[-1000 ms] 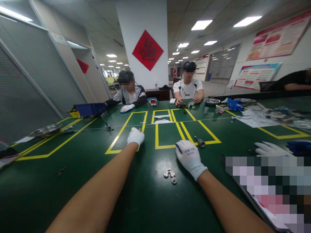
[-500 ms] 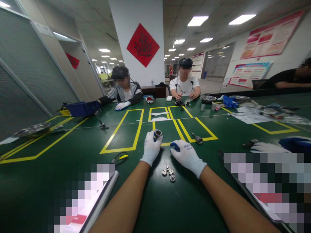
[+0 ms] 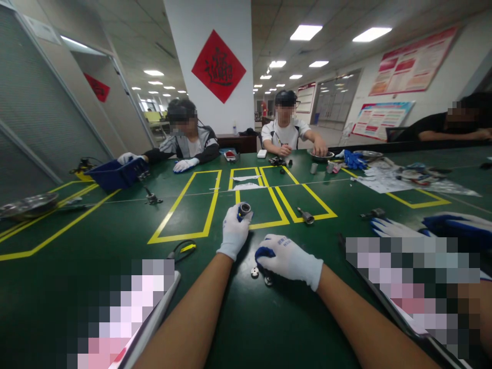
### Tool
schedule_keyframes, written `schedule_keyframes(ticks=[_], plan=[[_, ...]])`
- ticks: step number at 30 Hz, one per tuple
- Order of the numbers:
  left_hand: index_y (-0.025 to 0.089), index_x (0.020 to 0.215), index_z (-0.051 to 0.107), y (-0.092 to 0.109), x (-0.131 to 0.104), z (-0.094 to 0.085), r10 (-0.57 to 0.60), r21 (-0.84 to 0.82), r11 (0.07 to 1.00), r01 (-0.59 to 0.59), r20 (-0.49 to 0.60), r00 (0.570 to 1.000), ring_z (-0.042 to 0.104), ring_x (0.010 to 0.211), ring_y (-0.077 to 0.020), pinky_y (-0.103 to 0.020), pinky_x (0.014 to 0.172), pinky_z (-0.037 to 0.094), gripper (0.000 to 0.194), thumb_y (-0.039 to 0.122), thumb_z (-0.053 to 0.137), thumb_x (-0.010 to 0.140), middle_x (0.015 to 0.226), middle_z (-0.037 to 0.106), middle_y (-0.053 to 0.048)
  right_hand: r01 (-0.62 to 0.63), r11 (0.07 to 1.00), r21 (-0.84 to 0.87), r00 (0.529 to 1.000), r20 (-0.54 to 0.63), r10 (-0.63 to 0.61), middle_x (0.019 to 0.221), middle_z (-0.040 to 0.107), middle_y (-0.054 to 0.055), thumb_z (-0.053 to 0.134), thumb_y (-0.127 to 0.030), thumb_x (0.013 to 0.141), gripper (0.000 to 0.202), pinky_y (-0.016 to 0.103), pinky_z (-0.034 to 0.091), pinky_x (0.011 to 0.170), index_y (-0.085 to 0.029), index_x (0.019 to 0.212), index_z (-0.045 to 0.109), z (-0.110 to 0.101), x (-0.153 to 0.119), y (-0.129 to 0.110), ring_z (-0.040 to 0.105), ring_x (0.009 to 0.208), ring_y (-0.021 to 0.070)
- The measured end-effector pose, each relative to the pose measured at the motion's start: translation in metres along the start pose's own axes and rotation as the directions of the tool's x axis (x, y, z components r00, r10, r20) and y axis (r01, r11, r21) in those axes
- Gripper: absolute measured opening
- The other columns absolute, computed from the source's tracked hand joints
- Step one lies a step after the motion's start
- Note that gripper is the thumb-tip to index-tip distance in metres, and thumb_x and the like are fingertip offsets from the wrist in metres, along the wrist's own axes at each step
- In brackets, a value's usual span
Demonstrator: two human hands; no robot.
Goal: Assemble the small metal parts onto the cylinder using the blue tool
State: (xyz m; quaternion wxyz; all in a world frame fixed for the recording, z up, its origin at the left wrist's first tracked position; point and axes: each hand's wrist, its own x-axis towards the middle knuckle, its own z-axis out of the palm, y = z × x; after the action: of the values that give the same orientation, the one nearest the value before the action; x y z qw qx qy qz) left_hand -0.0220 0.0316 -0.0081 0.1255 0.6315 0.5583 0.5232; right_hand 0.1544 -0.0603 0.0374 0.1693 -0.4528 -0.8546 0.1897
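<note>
My left hand, in a white glove with blue palm, is closed round a short dark metal cylinder, its open round end facing up toward me. The fingers of my right hand, gloved alike, curl down over a cluster of small round metal discs. One disc shows left of its fingertips, and another disc sits just below them. The glove covers the rest of the cluster, and what the fingertips pinch, if anything, is hidden.
A metal part with a thin shaft lies ahead on the green table. Tablets flank my forearms. A blue bin stands far left, with a co-worker's gloved hand at it. Another co-worker reaches into a metal bowl. Gloves lie at right.
My right hand has moved down and toward me over the discs, covering several of them. My left hand still holds the cylinder. Across the table, a co-worker's hand has moved to the metal bowl.
</note>
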Motion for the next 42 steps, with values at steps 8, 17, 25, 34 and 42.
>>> schedule_keyframes(ticks=[8,17,25,34,42], plan=[[0.021,0.119,0.066,0.002,-0.003,0.0,0.006,0.041,0.999,-0.006,0.0,1.0,0.067,0.108,-0.0243,-0.039,0.102,0.052,0.035,0.032,0.069,0.087,0.113,0.07,-0.009,-0.124,0.988,-0.091,0.985,-0.13,0.111,0.103,0.068,0.006,0.056,-0.034,0.099,0.022,0.029,0.045,0.083,-0.022,0.097,0.074,0.018,0.008,0.004,0.063,0.093,0.0182],[0.02,0.117,0.067,0.0,-0.004,0.003,-0.007,-0.024,1.0,0.007,0.02,1.0,0.068,0.11,-0.024,-0.039,0.102,0.052,0.034,0.03,0.071,0.085,0.116,0.072,-0.009,-0.102,0.99,-0.101,0.991,-0.094,0.092,0.099,0.067,0.005,0.058,-0.03,0.097,0.02,0.028,0.046,0.081,-0.021,0.088,0.073,0.007,0.012,0.004,0.062,0.091,0.0181],[0.02,0.119,0.067,-0.003,-0.002,0.004,-0.008,-0.056,0.998,0.009,0.027,1.0,0.067,0.111,-0.0234,-0.039,0.103,0.051,0.037,0.032,0.071,0.085,0.118,0.073,-0.009,-0.202,0.979,-0.034,0.958,-0.214,0.19,0.109,0.068,0.009,0.062,-0.025,0.093,0.013,0.031,0.048,0.091,-0.018,0.104,0.066,0.019,0.011,0.016,0.064,0.099,0.0204],[0.019,0.117,0.068,0.001,-0.002,0.003,-0.001,-0.085,0.996,0.004,0.033,0.999,0.068,0.108,-0.0225,-0.039,0.103,0.052,0.034,0.029,0.071,0.085,0.116,0.073,-0.009,-0.325,0.945,-0.035,0.883,-0.369,0.291,0.111,0.069,0.008,0.064,-0.024,0.089,0.024,0.031,0.046,0.092,-0.019,0.113,0.064,0.024,0.059,0.049,0.063,0.105,0.0212],[0.018,0.118,0.068,0.001,-0.001,0.004,0.001,-0.088,0.996,0.004,0.053,0.999,0.068,0.11,-0.0224,-0.038,0.103,0.052,0.033,0.029,0.071,0.086,0.117,0.073,-0.01,-0.278,0.943,-0.183,0.909,-0.366,0.197,0.108,0.068,0.008,0.057,-0.034,0.096,0.021,0.031,0.045,0.09,-0.022,0.103,0.072,0.031,0.063,0.045,0.062,0.102,0.0214]])
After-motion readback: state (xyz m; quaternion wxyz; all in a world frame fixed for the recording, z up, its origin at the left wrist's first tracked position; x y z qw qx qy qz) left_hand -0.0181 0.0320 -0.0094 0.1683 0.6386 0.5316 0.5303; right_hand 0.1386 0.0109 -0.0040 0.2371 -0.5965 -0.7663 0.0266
